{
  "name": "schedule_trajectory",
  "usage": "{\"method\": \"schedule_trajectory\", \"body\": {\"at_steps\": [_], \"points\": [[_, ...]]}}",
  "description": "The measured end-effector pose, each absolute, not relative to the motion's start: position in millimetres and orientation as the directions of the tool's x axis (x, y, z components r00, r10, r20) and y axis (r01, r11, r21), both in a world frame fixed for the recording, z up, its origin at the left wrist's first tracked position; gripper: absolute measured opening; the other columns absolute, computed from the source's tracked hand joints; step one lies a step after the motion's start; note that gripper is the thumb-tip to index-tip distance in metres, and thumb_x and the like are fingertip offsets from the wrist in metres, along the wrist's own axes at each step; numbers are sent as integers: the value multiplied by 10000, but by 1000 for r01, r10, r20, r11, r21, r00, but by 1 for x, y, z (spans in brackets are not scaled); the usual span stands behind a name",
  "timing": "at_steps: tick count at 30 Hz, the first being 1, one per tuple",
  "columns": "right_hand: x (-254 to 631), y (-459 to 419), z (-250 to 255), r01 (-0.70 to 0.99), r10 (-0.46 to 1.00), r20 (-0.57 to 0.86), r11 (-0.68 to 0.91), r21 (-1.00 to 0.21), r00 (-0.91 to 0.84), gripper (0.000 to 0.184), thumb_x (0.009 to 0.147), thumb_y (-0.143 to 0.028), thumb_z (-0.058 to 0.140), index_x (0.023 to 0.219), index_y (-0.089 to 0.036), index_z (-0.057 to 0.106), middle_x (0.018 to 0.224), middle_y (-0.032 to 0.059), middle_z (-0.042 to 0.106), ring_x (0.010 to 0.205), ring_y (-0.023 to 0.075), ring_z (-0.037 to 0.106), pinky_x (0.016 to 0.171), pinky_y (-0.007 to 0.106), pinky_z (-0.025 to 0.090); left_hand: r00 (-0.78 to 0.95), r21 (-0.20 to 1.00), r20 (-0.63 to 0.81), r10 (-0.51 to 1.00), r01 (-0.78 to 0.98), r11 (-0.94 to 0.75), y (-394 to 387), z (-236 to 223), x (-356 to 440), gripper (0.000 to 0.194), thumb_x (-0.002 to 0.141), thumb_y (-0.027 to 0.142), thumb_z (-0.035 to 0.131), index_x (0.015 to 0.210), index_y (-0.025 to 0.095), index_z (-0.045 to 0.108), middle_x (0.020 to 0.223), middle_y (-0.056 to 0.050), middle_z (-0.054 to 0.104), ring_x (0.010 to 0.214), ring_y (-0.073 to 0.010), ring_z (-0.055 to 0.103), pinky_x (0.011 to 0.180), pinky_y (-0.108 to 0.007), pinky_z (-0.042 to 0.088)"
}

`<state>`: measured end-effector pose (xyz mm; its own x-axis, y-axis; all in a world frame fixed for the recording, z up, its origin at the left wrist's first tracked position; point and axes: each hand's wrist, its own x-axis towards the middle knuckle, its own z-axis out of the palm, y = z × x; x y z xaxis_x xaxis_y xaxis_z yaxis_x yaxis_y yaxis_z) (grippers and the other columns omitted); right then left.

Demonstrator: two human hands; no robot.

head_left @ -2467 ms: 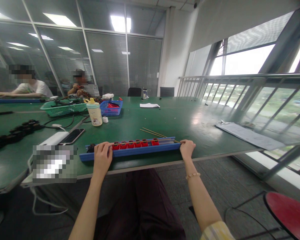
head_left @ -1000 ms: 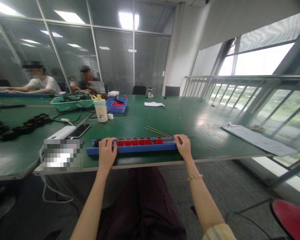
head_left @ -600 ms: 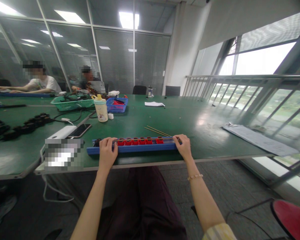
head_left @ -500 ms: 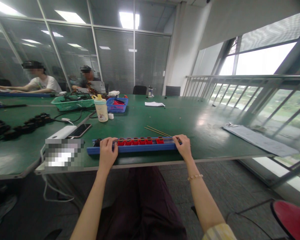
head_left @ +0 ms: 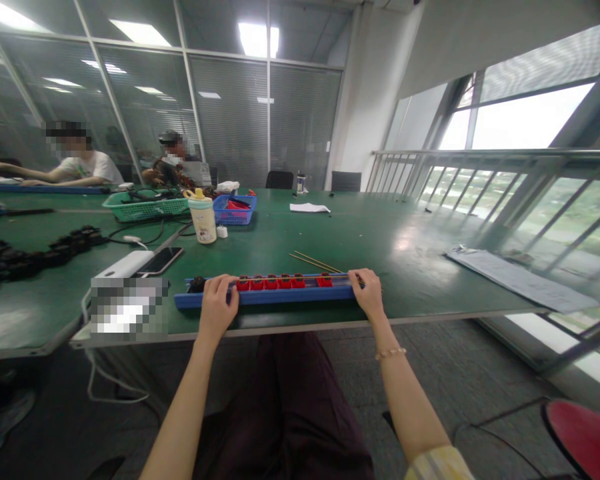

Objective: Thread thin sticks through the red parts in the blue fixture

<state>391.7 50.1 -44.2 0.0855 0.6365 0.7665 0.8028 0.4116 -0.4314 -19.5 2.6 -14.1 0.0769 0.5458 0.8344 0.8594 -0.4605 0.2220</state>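
Observation:
A long blue channel-shaped rail (head_left: 290, 295) lies along the table's near edge. Several small red blocks (head_left: 271, 283) sit in it, one red block (head_left: 324, 280) apart to the right. A dark piece (head_left: 197, 285) is at the rail's left end. Over the red blocks runs a thin brass-coloured rod (head_left: 310, 277). My left hand (head_left: 219, 303) is closed about the rod's left part, its thumb by the rail's near wall. My right hand (head_left: 367, 291) pinches the rod near the rail's right end. The fingers partly hide both ends of the rod.
Two more thin rods (head_left: 315, 261) lie behind the rail. A phone (head_left: 161, 261), white power bank (head_left: 123, 264), cup (head_left: 203, 219), green basket (head_left: 145, 209) and blue basket (head_left: 235, 211) stand left. A clipboard (head_left: 520, 277) lies right. Two people sit at the far left.
Both hands have shifted slightly to the right. The red blocks have moved a little to the right along the rail.

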Motion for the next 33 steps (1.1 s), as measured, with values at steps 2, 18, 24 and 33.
{"method": "schedule_trajectory", "body": {"at_steps": [2, 18, 24, 33], "points": [[392, 50, -45, 801, 634, 767, 407, -439, 98, 387, 975, -485, 435, 852, -198, 664, 883, 76, 686, 866, 214, 579, 819, 346, 383, 85, 221, 835, 544, 853, -473, 2, -14, -20, 203, 913, 227, 472, 1064, 195, 605, 1071, -98, 621, 1048, -244, 545, 981, -412, 446], [392, 51, -45, 793, 628, 768, 402, -458, 126, 417, 963, -516, 448, 744, -199, 608, 784, 55, 639, 796, 191, 546, 790, 332, 383, 172, 162, 841, 513, 825, -542, 2, -12, -19, 203, 916, 195, 474, 1077, 202, 597, 1080, -81, 645, 1039, -225, 565, 984, -402, 454], [393, 54, -46, 795, 610, 776, 387, -467, 159, 414, 978, -487, 402, 712, -206, 550, 769, 59, 608, 798, 196, 530, 786, 332, 383, 148, 167, 841, 521, 844, -510, 1, -13, -19, 202, 918, 201, 474, 1079, 201, 595, 1080, -85, 633, 1044, -232, 559, 984, -405, 457], [405, 55, -49, 664, 608, 669, 292, -689, 427, 476, 945, -579, 370, 681, -211, 516, 703, 35, 560, 686, 179, 508, 685, 307, 372, 117, 185, 837, 535, 859, -478, 2, -14, -19, 202, 913, 211, 479, 1078, 198, 596, 1072, -96, 617, 1047, -243, 545, 982, -411, 457]]}}
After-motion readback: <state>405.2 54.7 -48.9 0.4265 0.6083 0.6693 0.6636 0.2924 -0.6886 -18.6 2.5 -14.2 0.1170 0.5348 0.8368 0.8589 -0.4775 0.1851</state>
